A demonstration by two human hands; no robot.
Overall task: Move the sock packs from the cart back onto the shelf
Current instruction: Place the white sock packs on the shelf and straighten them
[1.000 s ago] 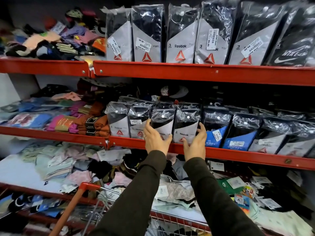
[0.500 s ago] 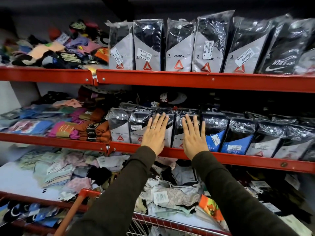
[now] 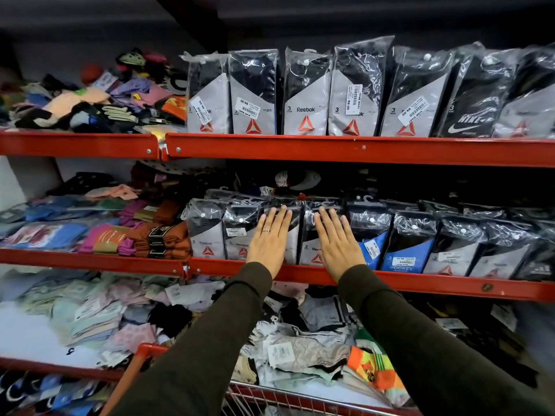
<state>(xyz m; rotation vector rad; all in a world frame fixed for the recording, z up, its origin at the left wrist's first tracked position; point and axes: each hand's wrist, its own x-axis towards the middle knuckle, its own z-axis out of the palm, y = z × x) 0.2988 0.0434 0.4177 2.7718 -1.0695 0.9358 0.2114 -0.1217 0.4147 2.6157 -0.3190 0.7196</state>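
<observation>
A row of black-and-grey sock packs (image 3: 207, 232) in clear plastic stands upright on the middle red shelf (image 3: 420, 285). My left hand (image 3: 268, 240) lies flat against the fronts of two packs, fingers straight and together, a ring on one finger. My right hand (image 3: 336, 241) presses flat on the neighbouring pack (image 3: 309, 250) just to the right. Neither hand grips anything. The cart (image 3: 270, 397), with a red handle and wire basket, shows at the bottom under my forearms; what lies in it is hidden.
A second row of grey sock packs (image 3: 306, 94) fills the top shelf. Blue packs (image 3: 402, 253) stand right of my hands. Loose coloured socks (image 3: 99, 235) are piled on the left of each shelf and on the lower white shelf (image 3: 30, 337).
One second ago both hands gripped packs at the shelf edge with curled fingers. They have since let go and flattened, palms pressed on the pack fronts. The view has tilted up slightly.
</observation>
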